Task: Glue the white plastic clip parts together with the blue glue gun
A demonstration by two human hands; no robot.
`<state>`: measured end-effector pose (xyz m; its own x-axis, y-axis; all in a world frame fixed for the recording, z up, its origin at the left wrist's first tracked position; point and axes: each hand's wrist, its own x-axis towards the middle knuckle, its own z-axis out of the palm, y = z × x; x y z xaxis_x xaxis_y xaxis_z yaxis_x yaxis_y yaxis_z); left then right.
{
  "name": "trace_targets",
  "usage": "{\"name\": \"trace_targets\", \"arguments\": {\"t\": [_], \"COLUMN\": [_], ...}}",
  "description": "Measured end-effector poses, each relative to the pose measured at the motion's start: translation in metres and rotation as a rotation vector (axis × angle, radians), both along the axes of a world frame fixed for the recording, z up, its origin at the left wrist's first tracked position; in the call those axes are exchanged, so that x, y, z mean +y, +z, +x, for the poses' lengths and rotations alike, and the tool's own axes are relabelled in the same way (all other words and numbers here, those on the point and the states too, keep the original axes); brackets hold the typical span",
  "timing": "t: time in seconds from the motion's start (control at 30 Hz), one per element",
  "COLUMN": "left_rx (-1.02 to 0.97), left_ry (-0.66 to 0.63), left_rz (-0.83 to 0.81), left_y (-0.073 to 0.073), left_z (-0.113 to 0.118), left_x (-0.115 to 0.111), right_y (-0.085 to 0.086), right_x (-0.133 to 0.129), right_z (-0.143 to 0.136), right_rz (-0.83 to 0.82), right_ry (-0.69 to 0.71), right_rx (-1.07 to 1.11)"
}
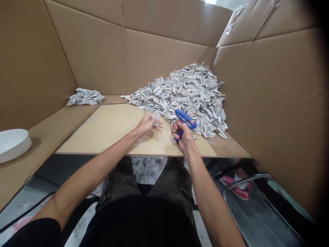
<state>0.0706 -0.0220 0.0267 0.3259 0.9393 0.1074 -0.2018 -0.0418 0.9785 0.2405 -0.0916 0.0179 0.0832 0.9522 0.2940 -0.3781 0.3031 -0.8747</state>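
A small flat grey-white piece with cut-out slots (156, 117) is held between the thumb and fingers of my left hand (147, 124), above the pale board (108, 130). My right hand (184, 134) is wrapped round the handle of a blue glue gun (185, 118). The gun's tip points up and to the left, apart from the piece. Right behind both hands rises a large heap of similar grey-white pieces (187, 89), its front edge spilling onto the board.
Cardboard walls (164, 48) enclose the back and both sides. A smaller pile of pieces (86, 96) lies at the back left. At the far left stands a white bowl (15, 145). Below right are a metal-framed chair (259, 206) and a pink shoe (239, 188).
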Motion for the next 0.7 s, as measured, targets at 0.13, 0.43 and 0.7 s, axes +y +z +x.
{"name": "trace_targets", "arguments": {"t": [0.13,0.43,0.7], "left_rx": [0.022,0.030,0.015], "left_ry": [0.008,0.016,0.002], "left_rz": [0.011,0.025,0.006], "left_y": [0.000,-0.008,-0.006], "left_z": [-0.001,0.000,0.000], "left_x": [-0.001,0.006,0.004], "right_y": [0.009,0.017,0.018], "right_x": [-0.021,-0.051,-0.057], "right_z": [0.006,0.002,-0.001], "right_rz": [0.076,0.138,0.146], "right_ry": [0.134,0.244,0.283], "right_rx": [0.166,0.288,0.270]}}
